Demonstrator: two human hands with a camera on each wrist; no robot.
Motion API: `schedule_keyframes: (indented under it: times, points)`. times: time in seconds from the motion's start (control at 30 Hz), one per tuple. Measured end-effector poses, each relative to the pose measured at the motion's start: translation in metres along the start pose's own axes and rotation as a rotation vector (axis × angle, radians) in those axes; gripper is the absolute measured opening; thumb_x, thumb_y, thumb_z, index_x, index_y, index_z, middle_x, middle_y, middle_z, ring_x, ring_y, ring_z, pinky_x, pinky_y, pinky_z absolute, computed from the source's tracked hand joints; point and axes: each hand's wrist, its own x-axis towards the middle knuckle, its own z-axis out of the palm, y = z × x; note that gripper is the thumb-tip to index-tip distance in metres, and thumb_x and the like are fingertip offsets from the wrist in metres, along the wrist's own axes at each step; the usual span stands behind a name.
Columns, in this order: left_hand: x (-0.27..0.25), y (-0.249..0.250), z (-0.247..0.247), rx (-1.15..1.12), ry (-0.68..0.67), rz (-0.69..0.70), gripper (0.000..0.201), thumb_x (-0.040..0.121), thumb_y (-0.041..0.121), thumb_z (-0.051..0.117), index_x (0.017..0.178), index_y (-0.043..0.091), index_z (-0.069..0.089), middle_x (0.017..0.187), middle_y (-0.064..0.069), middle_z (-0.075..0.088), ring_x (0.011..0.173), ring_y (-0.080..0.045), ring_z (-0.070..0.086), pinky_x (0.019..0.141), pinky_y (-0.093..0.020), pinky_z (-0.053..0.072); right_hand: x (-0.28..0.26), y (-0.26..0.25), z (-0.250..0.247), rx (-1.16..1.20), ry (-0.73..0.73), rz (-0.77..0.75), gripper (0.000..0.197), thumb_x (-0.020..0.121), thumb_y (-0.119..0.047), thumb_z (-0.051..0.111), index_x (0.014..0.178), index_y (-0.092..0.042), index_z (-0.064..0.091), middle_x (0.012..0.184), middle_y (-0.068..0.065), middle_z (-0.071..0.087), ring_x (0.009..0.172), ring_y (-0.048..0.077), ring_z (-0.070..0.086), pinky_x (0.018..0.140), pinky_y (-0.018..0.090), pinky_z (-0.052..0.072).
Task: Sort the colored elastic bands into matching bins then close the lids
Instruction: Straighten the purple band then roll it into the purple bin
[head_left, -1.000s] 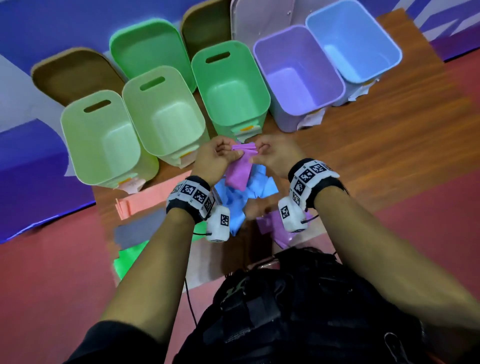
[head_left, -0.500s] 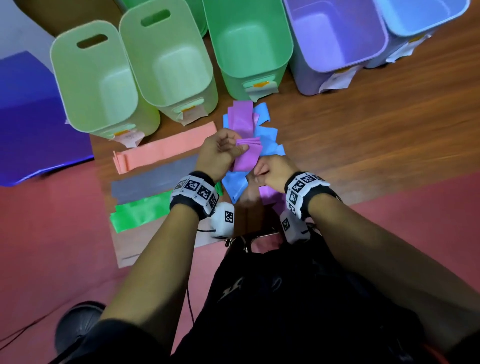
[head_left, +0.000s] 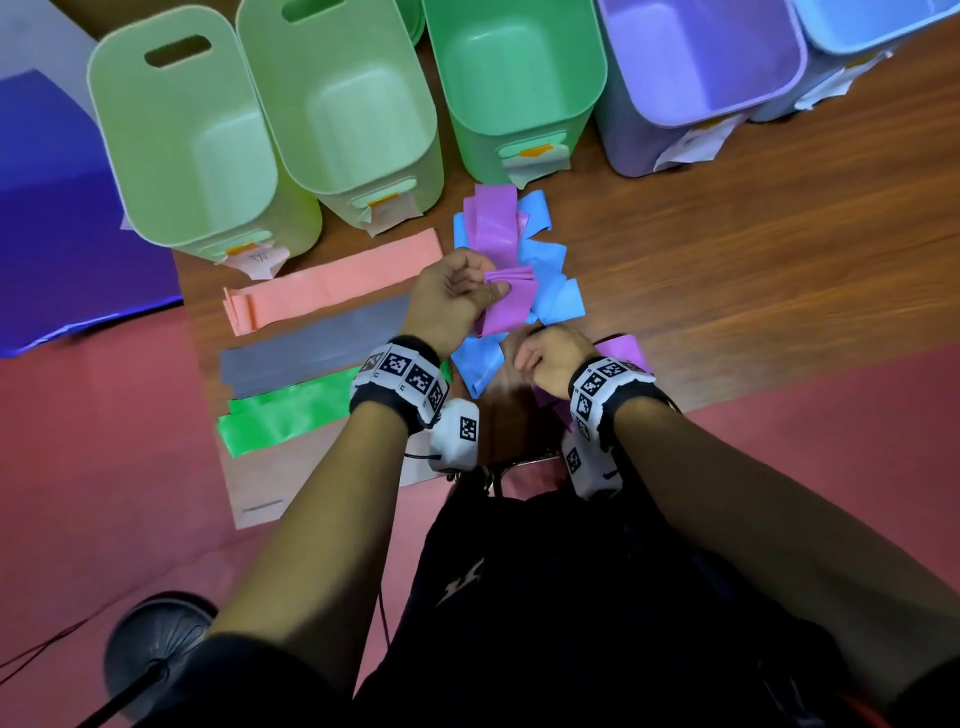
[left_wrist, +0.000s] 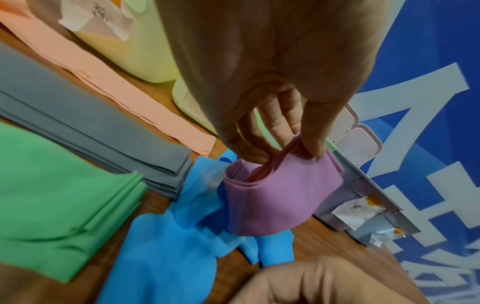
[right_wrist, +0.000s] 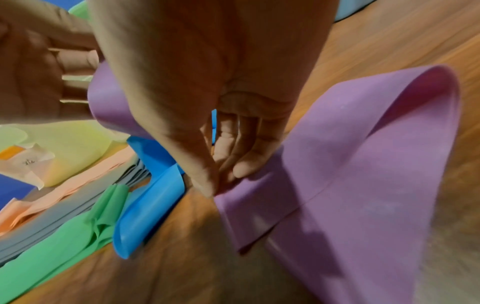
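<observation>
**Purple bands in both hands, bins open**

Purple band (head_left: 506, 304), folded, held above the blue bands (head_left: 545, 283) on the table (head_left: 727, 270). Left hand (head_left: 452, 299) pinches its top edge between thumb and curled fingers (left_wrist: 270, 123); the fold hangs down. Right hand (head_left: 553, 358) is nearer the body, fingers curled, thumb and fingertips (right_wrist: 244, 168) pinching a second purple band (right_wrist: 363, 164) that loops up beside it. More purple lies flat on the blue pile near the green bin (head_left: 519, 93). Pink (head_left: 332, 286), grey (head_left: 311, 348) and green (head_left: 285, 415) bands lie side by side to the left. Purple bin (head_left: 696, 62) stands open, well apart from both hands.
</observation>
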Motion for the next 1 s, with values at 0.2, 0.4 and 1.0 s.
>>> schedule_keyframes:
  times: [0.2,0.4,1.0]
  points:
    - [0.008,0.026,-0.004,-0.028,0.005,0.045,0.023,0.079,-0.002,0.074,0.080,0.018,0.063,0.084,-0.017,0.055,0.082,-0.028,0.048,0.081,-0.039,0.044,0.007,-0.024,-0.033,0.040,0.037,0.041,0.023,0.081,-0.004,0.065,0.085,-0.023,0.078,0.094,-0.004,0.075,0.095,0.016,0.067,0.089,0.028,0.053]
    - [0.021,0.067,-0.012,0.030,-0.012,0.142,0.021,0.084,-0.002,0.070,0.085,0.015,0.058,0.083,-0.015,0.051,0.076,-0.025,0.045,0.068,-0.032,0.040,-0.002,-0.064,-0.094,-0.034,0.149,-0.055,0.035,0.086,0.000,0.062,0.060,-0.024,0.061,0.069,-0.006,0.058,0.080,0.017,0.052,0.068,0.023,0.035]
    - [0.038,0.180,-0.055,0.017,0.028,0.420,0.020,0.083,0.004,0.070,0.085,0.019,0.057,0.085,-0.013,0.056,0.073,-0.022,0.055,0.071,-0.038,0.050,-0.040,-0.163,-0.190,0.492,0.582,-0.305,0.025,0.074,0.003,0.076,0.079,-0.019,0.066,0.063,-0.005,0.062,0.061,0.007,0.057,0.071,0.027,0.050]
